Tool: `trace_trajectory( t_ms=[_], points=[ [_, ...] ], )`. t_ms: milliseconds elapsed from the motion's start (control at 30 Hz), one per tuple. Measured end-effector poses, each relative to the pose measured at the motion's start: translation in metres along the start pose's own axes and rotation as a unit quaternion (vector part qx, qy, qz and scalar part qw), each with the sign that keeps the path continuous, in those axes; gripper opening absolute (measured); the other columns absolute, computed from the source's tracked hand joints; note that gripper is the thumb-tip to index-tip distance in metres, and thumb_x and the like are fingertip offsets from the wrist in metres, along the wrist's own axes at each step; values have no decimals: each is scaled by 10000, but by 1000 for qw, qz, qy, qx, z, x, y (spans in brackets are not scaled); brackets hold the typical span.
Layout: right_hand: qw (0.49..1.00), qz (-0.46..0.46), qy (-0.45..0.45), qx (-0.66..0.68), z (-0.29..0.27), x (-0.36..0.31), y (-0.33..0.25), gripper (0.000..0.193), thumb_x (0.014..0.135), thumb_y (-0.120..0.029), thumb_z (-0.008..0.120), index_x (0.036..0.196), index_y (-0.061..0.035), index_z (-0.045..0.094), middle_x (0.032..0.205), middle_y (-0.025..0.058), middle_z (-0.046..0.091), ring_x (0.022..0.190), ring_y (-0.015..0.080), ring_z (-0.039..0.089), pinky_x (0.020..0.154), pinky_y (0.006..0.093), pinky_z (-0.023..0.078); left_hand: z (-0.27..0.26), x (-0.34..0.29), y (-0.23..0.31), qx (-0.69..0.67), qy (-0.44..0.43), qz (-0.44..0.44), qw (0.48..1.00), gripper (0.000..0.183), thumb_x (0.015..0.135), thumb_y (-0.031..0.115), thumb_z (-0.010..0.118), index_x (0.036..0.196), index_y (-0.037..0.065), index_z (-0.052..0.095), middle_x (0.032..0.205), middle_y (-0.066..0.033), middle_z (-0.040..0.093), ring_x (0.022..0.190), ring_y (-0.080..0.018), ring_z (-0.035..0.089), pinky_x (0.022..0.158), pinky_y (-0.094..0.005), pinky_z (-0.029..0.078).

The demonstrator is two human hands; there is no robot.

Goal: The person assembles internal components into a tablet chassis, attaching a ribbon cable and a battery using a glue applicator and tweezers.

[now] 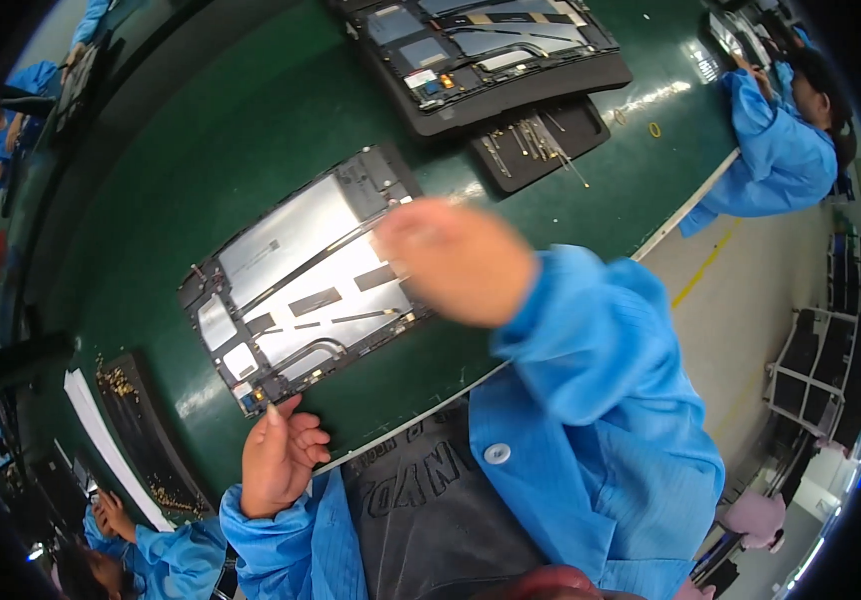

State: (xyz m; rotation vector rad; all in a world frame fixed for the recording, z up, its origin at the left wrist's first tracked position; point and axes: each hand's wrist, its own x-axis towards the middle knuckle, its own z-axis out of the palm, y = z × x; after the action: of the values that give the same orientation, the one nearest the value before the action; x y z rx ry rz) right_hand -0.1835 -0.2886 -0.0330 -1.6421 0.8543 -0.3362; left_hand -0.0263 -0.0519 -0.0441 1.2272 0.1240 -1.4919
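An opened tablet (306,275) lies at a slant on the green table, with its silver battery panels, dark cables and black frame showing. At its near left corner is my left hand (283,455), thumb against the edge and the other fingers curled beside it. My right hand (456,262) is over the tablet's right end, smeared by motion. Its fingers are too blurred to show whether they hold anything, and it hides part of that end.
Beyond, more opened tablets (496,45) rest on a black foam tray. A small black tray (536,145) holds several thin cables. Yellow rings (655,130) lie nearby. At left are a dark strip with small gold parts (146,430) and a white strip (116,450). Co-workers in blue (776,140) sit around.
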Motion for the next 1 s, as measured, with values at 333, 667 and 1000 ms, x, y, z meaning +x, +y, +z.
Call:
trace_trajectory(
  t_ms=[333,667,1000],
  points=[
    [896,168,347,-222,-100,-49,59,381,771,-322,485,986,-11,527,897,159,572,841,265,545,748,317,405,1,3,4,33,2,-24,999,337,857,263,388,1050,-9,432,815,-125,550,700,-215,566,562,-325,496],
    [921,166,351,-7,-79,-83,32,184,755,-191,497,762,-15,550,704,101,568,659,186,553,590,271,433,39,-9,-4,293,62,46,953,319,818,161,480,1069,-34,443,886,-113,536,730,-142,525,623,-269,459],
    [949,12,-305,83,2,-78,-8,105,733,-137,527,763,-40,553,671,83,570,609,202,558,552,283,437,83,4,-10,548,-171,491,655,320,590,50,665,892,72,560,838,-97,511,730,-270,522,645,-349,451]
  ],
)
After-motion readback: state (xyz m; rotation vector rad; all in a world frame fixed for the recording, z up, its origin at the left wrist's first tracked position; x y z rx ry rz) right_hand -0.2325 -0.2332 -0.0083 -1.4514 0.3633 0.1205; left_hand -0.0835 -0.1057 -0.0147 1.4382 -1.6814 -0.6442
